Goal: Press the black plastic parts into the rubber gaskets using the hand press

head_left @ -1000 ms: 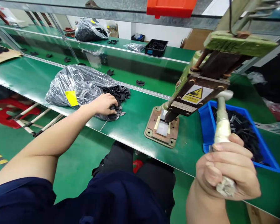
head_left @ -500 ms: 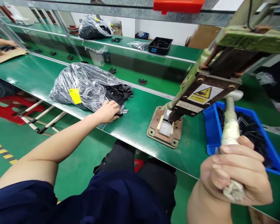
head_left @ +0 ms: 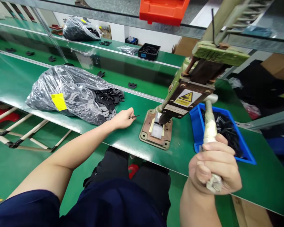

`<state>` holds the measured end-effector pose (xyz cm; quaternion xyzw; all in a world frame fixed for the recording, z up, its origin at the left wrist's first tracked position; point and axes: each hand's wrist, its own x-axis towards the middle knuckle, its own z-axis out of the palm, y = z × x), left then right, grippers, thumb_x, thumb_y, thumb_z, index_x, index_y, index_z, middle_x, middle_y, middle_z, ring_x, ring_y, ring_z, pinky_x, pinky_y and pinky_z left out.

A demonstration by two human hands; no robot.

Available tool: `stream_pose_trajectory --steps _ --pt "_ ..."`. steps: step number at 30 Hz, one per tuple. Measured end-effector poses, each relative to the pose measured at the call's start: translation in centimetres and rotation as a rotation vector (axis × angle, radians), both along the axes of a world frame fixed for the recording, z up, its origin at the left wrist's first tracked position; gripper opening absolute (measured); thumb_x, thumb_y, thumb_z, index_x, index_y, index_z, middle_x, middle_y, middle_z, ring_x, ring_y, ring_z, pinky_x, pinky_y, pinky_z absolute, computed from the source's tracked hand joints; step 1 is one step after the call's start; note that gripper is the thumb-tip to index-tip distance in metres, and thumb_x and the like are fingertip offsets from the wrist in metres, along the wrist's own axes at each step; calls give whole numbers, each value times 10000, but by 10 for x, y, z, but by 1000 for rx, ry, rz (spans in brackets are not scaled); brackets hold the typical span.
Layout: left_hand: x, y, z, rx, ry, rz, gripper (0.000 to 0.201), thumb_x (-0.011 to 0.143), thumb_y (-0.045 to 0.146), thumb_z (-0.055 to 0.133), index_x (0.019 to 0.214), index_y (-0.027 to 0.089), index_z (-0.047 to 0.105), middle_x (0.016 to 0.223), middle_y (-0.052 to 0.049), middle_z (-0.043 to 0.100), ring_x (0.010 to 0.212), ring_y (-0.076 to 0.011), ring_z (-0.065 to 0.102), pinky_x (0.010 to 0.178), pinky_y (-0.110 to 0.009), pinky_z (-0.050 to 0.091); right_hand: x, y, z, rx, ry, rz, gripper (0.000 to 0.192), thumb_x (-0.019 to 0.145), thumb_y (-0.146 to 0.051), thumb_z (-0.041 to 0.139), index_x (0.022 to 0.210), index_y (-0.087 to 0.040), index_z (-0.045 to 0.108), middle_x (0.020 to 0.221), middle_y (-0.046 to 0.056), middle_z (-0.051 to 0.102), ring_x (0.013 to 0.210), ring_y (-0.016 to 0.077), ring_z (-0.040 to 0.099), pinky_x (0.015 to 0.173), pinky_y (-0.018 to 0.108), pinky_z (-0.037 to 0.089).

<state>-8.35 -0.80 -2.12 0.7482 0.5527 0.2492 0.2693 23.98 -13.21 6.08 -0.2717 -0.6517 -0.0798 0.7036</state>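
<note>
My left hand (head_left: pixel 125 118) is closed on a thin black part (head_left: pixel 135 116), seen edge-on, between the plastic bag and the press. Behind that hand, the clear plastic bag (head_left: pixel 61 82) lies on its side with its mouth towards the press. Dark curved flat pieces (head_left: pixel 109 99) spill from it. My right hand (head_left: pixel 216 165) is wrapped round the tape-covered lever handle (head_left: pixel 210 126) of the hand press (head_left: pixel 180 94). Under the press head, a small pale plate (head_left: pixel 157 131) sits on the brown metal base (head_left: pixel 145 127).
A blue bin (head_left: pixel 247 151) of black parts stands right of the press. Beyond the bench runs a green belt (head_left: pixel 82 67) with several black curved pieces. An orange-red bin (head_left: pixel 164 11) sits on the shelf overhead. A black crate (head_left: pixel 149 52) stands at the back.
My left hand has moved right, away from the bag's mouth, with a thin black part in its fingers. My right hand stays on the lever handle. The whole view has shifted.
</note>
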Motion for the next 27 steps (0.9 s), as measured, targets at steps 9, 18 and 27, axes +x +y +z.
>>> stream_pose_trajectory --steps 9,18,27 --pt "53 4 3 -389 -648 20 408 844 472 859 860 186 568 695 40 617 583 -92 572 585 -225 429 -1 -10 5 -66 -49 -27 288 890 -361 679 659 -257 543 643 -68 613 782 155 676 1065 589 583" --pt "102 9 23 -572 -736 60 355 845 304 921 851 145 604 663 10 683 520 -85 649 561 -218 565 -1 -10 4 -67 -51 -13 310 920 -396 667 673 -253 546 667 -68 612 825 143 680 1100 573 571" --pt "109 23 17 -628 -466 -43 314 892 376 863 847 163 636 558 -28 686 435 -121 626 446 -196 496 -2 -10 3 -53 -42 1 323 936 -397 667 675 -242 558 673 -61 613 835 135 673 1089 569 557"
